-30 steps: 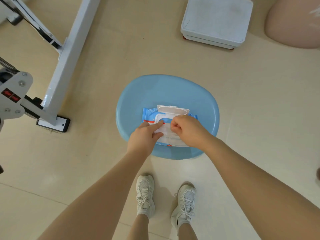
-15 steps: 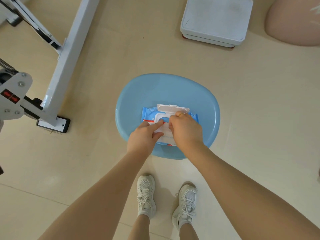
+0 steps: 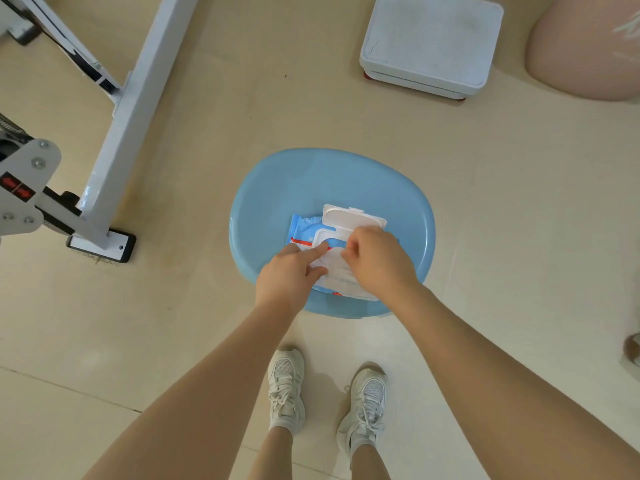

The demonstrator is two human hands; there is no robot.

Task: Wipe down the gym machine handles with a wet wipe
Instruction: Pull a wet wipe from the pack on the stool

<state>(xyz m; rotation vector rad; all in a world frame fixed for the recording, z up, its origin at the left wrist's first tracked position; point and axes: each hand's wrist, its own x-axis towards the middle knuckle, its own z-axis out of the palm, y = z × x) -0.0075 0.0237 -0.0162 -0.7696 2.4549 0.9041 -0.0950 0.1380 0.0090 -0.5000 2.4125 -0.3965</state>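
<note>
Beige floor, blue stool (image 3: 277, 188), open-lidded wipe pack (image 3: 304, 230) under pressing left hand (image 3: 289, 277), right hand (image 3: 375, 259) fingers pinched at its opening.

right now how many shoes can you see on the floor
2. Both are white sneakers on the person's feet, below the blue stool: the left shoe and the right shoe. Something at the right edge is cut off, so I cannot tell what it is.

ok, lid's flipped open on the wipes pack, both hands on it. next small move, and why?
Probably pull one wipe up and out with the right hand: its fingertips pinch at the opening of the blue-and-white wet-wipe pack, the white flip lid stands open, and the left hand pins the pack on the blue plastic stool.
</note>
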